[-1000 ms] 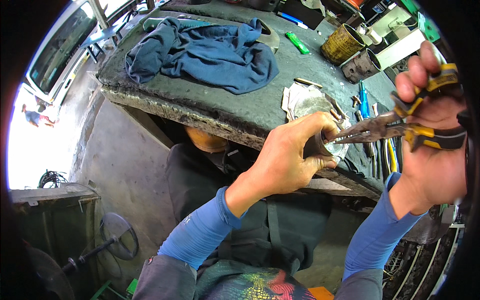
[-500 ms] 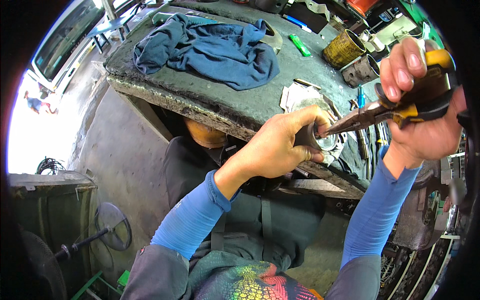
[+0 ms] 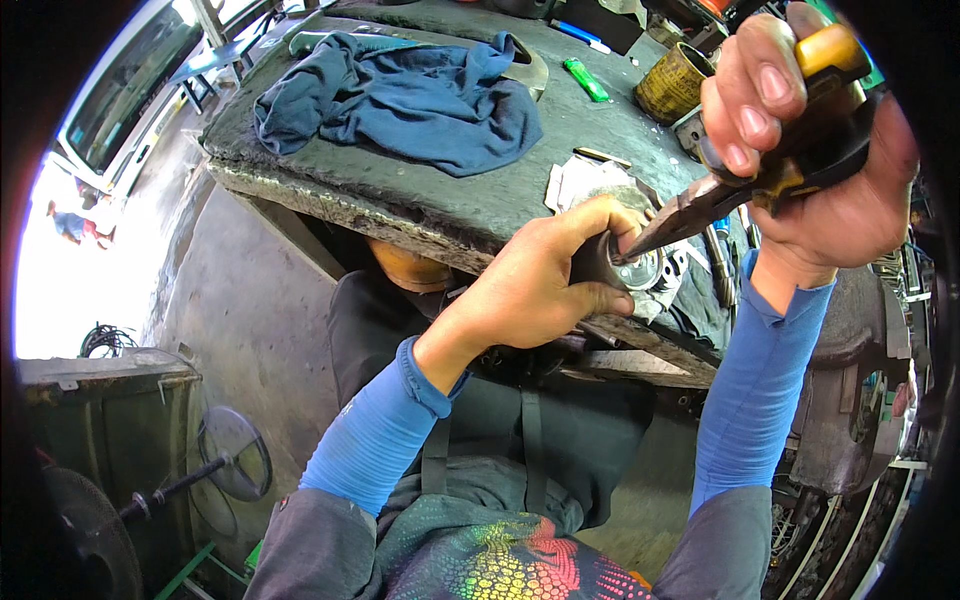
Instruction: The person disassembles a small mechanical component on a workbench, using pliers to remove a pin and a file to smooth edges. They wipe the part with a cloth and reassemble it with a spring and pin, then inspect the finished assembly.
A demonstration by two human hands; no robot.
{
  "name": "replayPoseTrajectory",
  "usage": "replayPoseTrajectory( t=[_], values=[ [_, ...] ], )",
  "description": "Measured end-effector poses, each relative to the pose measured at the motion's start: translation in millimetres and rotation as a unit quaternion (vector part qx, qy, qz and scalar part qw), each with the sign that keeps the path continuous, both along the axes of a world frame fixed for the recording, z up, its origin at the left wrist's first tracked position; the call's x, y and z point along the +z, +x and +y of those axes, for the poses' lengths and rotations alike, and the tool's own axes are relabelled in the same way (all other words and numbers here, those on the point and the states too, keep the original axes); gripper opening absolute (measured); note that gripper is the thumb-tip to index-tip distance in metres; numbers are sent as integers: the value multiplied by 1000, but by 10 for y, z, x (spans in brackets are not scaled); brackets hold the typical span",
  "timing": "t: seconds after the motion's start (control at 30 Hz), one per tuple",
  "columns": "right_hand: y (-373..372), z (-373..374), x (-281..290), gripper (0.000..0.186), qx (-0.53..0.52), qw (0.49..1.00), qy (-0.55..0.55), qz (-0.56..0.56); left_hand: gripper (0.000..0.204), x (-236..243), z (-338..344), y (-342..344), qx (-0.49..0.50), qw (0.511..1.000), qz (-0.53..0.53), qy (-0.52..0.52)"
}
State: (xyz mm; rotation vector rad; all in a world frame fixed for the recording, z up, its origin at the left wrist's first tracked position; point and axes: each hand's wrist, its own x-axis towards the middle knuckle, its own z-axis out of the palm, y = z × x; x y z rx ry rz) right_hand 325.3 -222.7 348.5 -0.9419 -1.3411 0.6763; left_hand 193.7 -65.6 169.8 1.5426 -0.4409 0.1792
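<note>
My left hand (image 3: pixel 545 270) is closed around a round metal part (image 3: pixel 598 262), a hollow cylinder with its opening turned to the right. In my right hand (image 3: pixel 800 130) are long-nose pliers (image 3: pixel 700 212) with black and yellow handles. The plier tips reach down to the opening of the metal part; how deep they sit, and what they grip, I cannot make out. Below and behind the part lies a pale crumpled cloth or paper (image 3: pixel 580 184) on the workbench (image 3: pixel 420 205), partly hidden by my left hand.
A crumpled dark blue cloth (image 3: pixel 400 100) lies on the bench. Farther right are a green packet (image 3: pixel 585 80), a blue marker (image 3: pixel 580 36) and a yellow-stained metal cylinder (image 3: pixel 672 85). A steering wheel (image 3: pixel 235 452) stands at the lower left. A person (image 3: pixel 75 225) is far off outside.
My right hand and the pliers have moved slightly left and closer to me, with the pliers held steeper. The left hand has shifted a little left with the metal part.
</note>
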Motion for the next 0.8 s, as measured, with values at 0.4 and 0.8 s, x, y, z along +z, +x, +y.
replayPoseTrajectory(
  t=[0.4, 0.8],
  values=[
    [219, 246, -389, 76, 94, 988, 42, 118, 51, -14, 32, -12, -9, 1000, 8, -8],
    [-103, 271, -263, 63, -57, 994, 86, 24, 46, 41, 16, -19, 0, 999, 52, 6]
  ],
)
